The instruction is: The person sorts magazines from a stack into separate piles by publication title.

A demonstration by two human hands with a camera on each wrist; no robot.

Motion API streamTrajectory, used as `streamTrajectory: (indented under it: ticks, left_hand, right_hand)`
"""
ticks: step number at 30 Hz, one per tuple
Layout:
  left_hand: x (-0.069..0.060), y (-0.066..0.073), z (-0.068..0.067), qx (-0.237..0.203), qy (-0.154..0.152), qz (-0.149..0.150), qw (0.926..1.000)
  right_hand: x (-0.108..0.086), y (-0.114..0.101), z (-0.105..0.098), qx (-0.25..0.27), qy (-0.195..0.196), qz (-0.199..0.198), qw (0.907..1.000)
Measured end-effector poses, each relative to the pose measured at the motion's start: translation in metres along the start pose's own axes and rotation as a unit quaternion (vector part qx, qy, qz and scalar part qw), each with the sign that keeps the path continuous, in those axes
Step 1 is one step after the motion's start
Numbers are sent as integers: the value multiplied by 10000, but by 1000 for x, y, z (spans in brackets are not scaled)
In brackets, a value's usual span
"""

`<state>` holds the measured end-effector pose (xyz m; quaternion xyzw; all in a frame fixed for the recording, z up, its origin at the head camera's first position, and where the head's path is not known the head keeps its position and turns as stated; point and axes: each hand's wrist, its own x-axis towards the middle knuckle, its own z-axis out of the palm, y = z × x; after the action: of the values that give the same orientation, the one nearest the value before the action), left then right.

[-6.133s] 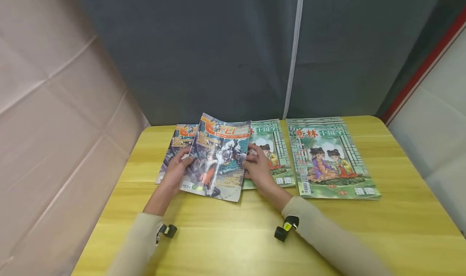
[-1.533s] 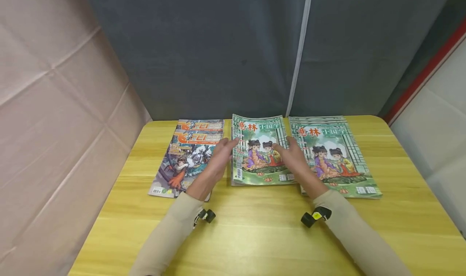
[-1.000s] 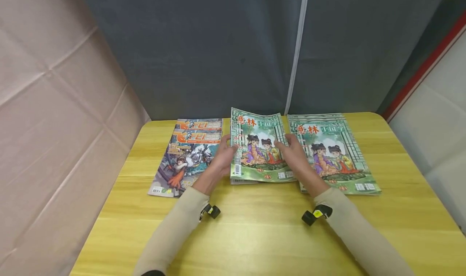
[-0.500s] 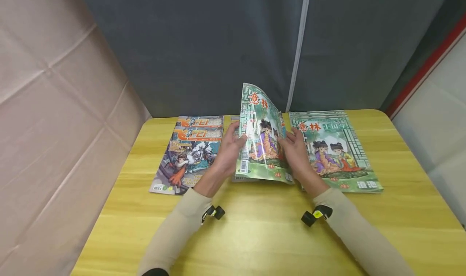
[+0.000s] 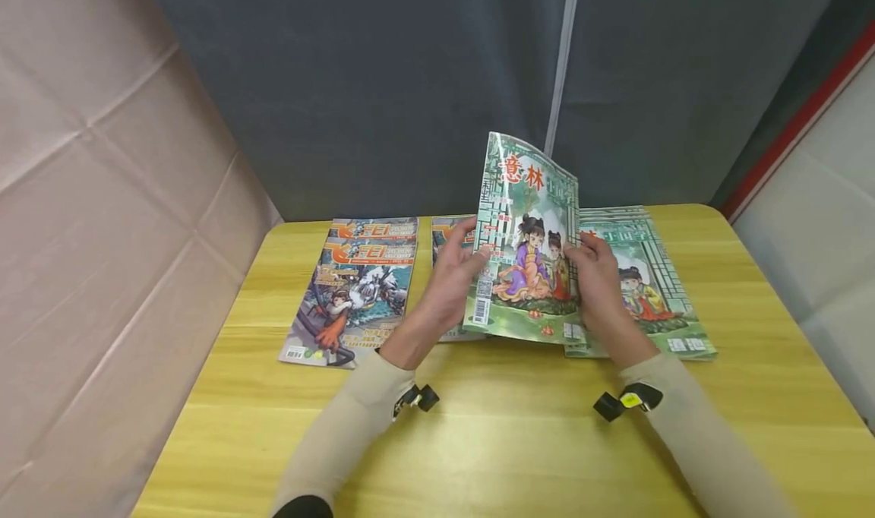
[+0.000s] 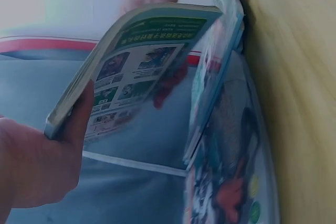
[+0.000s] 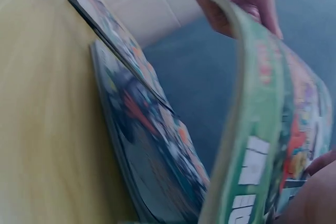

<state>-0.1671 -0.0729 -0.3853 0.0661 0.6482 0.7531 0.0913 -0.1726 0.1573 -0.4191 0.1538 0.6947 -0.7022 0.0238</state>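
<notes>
Both hands hold a green magazine (image 5: 529, 252) with two cartoon children on its cover, raised and tilted above the table. My left hand (image 5: 447, 279) pinches its left edge, thumb on the cover; my right hand (image 5: 601, 290) pinches the right edge. In the left wrist view the magazine's back cover (image 6: 131, 77) faces the camera, beside the left hand (image 6: 47, 156). The right wrist view shows the curved green cover (image 7: 257, 129) and part of the right hand (image 7: 312, 195). Behind the raised magazine, a FEI magazine (image 5: 454, 334) lies partly hidden.
Overlapping FEI magazines (image 5: 349, 305) lie at the left of the yellow wooden table (image 5: 478, 442). A fanned stack of green magazines (image 5: 663, 290) lies at the right, partly covered by the raised one and the right hand. A grey curtain (image 5: 376, 93) hangs behind the table.
The green magazine has been lifted from the middle pile and carried up and to the right by both hands. A FEI magazine beneath it has come into view.
</notes>
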Motion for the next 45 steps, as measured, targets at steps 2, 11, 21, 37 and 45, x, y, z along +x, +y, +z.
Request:
streamTrajectory:
  ticks: [2,11,21,37,45]
  left_hand:
    - [5,-4,4,-75,-22,-75,9999]
    - [29,-30,31,-39,-220,-562,9982]
    - [38,-49,66,875,-1016,-1138,9844]
    - [30,-64,80,5459,-1457,26,8250]
    - [32,-70,86,6049,-1360,430,7834]
  right_hand:
    - [4,-2,-10,-109,261,-38,9996]
    - [15,-2,-55,-595,818,83,9948]
    - [25,-3,-101,-1663,1127,-56,9796]
    - [14,22,-135,-2767,713,158,9582]
    - [9,25,-139,-3136,645,36,9473]
